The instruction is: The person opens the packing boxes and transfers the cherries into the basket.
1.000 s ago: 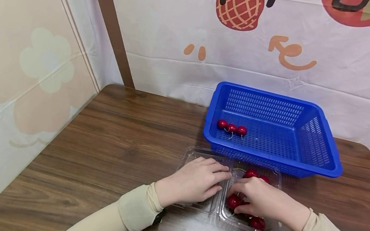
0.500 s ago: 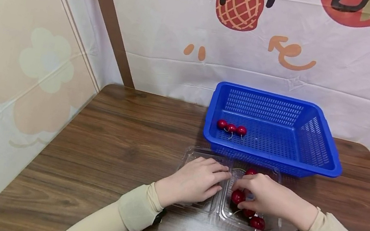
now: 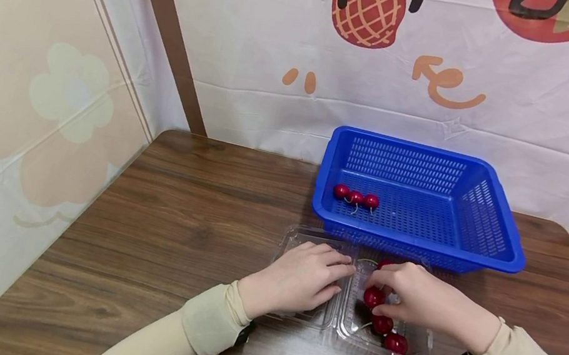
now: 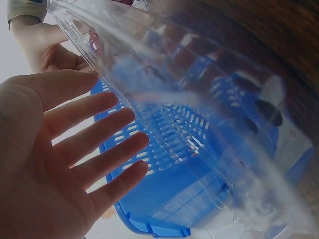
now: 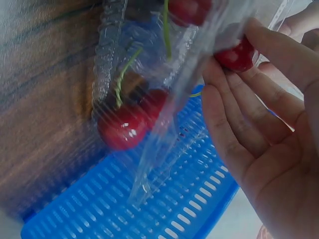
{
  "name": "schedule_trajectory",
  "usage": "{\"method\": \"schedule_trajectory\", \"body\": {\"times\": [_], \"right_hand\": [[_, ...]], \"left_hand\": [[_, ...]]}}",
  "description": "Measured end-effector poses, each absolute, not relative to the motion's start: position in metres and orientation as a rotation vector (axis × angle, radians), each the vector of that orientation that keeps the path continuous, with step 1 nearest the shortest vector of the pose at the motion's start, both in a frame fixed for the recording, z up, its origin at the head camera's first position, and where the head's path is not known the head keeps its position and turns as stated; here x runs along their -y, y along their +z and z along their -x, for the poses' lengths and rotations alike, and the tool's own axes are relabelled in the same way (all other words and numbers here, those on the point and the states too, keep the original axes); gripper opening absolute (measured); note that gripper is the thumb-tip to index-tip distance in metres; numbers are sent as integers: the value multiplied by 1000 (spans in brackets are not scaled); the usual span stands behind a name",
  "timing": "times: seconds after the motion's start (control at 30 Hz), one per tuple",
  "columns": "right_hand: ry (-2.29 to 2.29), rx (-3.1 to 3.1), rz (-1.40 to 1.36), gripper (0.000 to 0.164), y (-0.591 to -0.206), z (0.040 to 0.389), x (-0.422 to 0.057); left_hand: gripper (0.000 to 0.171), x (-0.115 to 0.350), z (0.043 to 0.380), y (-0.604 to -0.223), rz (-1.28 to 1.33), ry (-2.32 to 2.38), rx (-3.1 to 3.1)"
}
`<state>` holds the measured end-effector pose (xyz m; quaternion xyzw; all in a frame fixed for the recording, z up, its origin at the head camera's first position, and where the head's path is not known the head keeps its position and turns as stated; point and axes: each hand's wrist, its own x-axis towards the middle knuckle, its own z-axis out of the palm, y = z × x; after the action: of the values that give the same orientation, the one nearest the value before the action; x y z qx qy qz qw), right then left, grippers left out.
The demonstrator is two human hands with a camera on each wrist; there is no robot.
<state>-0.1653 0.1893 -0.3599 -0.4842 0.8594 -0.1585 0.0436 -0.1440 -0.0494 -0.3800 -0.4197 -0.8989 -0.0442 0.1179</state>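
A clear plastic clamshell box (image 3: 343, 332) lies unfolded on the table, both halves facing up. My left hand (image 3: 303, 279) rests on its left half; the fingers look straight in the left wrist view. Over the right half, my right hand (image 3: 423, 300) pinches a red cherry (image 3: 374, 297) between thumb and fingertips. That cherry (image 5: 237, 55) shows between the fingers in the right wrist view. Other cherries (image 3: 395, 343) with green stems lie in the right half, some partly hidden beneath the right hand.
A blue perforated basket (image 3: 415, 245) stands right behind the box, nearly touching it. Three cherries (image 3: 355, 197) sit inside at its left. The wooden table (image 3: 166, 233) runs back to a printed cloth backdrop (image 3: 254, 26).
My right hand has moved slightly away from me and to the right, and the pinched cherry has shifted the same way. My left hand has stayed put.
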Motion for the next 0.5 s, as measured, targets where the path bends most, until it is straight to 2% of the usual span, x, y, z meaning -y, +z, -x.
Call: {"method": "schedule_trajectory", "body": {"times": [0.5], "right_hand": [[-475,-2653,1433,23,-347,169,-197]], "left_hand": [[35,50,144,-381,1231,-145,2625]]}}
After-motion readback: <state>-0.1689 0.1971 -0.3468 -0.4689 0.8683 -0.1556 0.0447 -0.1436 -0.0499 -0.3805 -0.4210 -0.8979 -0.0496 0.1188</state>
